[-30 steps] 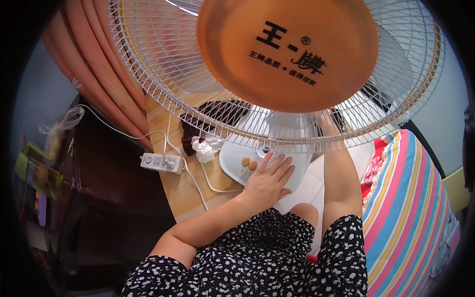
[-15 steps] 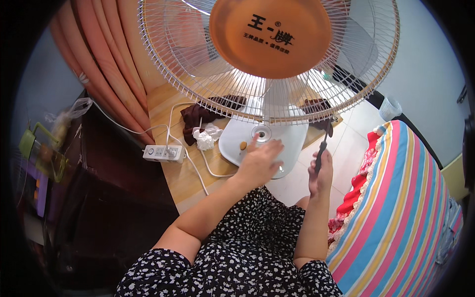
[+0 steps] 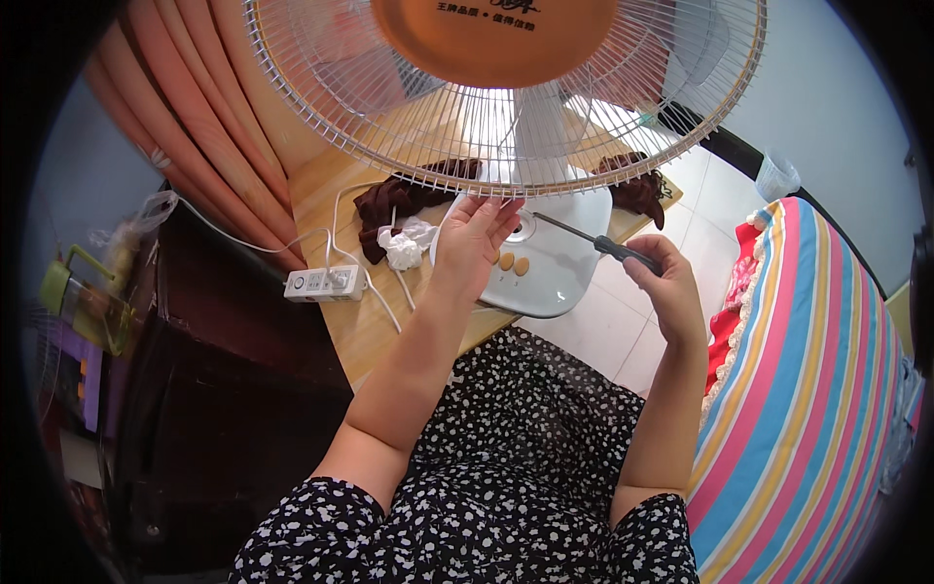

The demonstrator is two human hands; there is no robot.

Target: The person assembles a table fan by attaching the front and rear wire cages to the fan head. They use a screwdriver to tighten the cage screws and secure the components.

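A table fan (image 3: 501, 44) with a round wire grille and an orange centre disc stands before me on a pale base (image 3: 550, 292). At the lower rim of its grille my left hand (image 3: 474, 243) has its fingers bunched, closed on the wire edge; the fingertips are partly hidden. My right hand (image 3: 669, 292) grips the dark handle of a screwdriver (image 3: 613, 248). The metal shaft points left, its tip close to the left fingertips under the rim. Tan oval buttons (image 3: 521, 266) show on the base beside the left hand.
On the wooden table (image 3: 336, 234) lie dark brown cloth (image 3: 389, 206), crumpled white tissue (image 3: 404, 243) and a white power strip (image 3: 326, 283) with cords. A dark cabinet (image 3: 224, 389) stands left. At right are a striped cover (image 3: 793, 389) and a pale basket (image 3: 776, 175).
My left hand has risen from the base to the grille's lower rim. The right hand has swung the screwdriver from upright to pointing left. The fan sits higher in view.
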